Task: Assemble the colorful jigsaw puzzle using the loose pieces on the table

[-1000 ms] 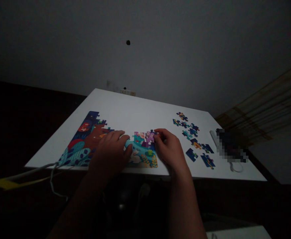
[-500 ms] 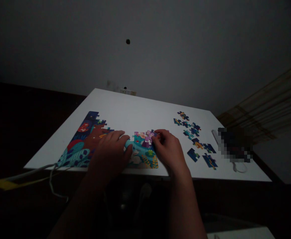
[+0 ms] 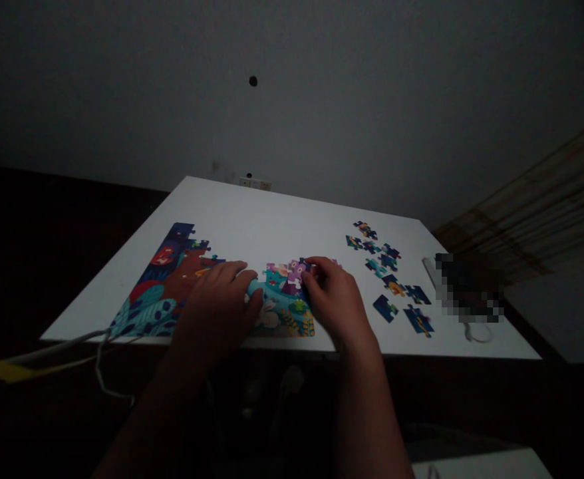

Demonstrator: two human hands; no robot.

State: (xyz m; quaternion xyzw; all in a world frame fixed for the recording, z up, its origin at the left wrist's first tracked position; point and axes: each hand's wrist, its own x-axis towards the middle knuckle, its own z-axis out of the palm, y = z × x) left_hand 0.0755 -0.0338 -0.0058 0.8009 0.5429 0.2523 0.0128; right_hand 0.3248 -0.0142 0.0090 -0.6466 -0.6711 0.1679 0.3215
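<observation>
A partly assembled jigsaw puzzle [image 3: 167, 293] lies along the table's near edge, showing a brown bear, a white rabbit and a purple owl. My left hand [image 3: 225, 299] rests flat across its middle, fingers spread, hiding part of the picture. At the owl on the puzzle's right side, the thumb and index finger of my right hand [image 3: 334, 296] pinch a dark puzzle piece [image 3: 308, 269], mostly covered by the fingers. A bit of purple [image 3: 336, 262] shows just behind that hand; I cannot tell whether it is held.
Several loose puzzle pieces [image 3: 386, 259] lie scattered on the white table [image 3: 267, 219] to the right. Beyond them is a blurred-out dark object [image 3: 466, 286] with a thin cord. A pale cable [image 3: 72, 342] crosses the table's left front corner. A wall stands behind.
My right hand's fingers have shifted slightly at the owl, and a purple bit now shows behind them. My left hand stays in place. The view has moved a little.
</observation>
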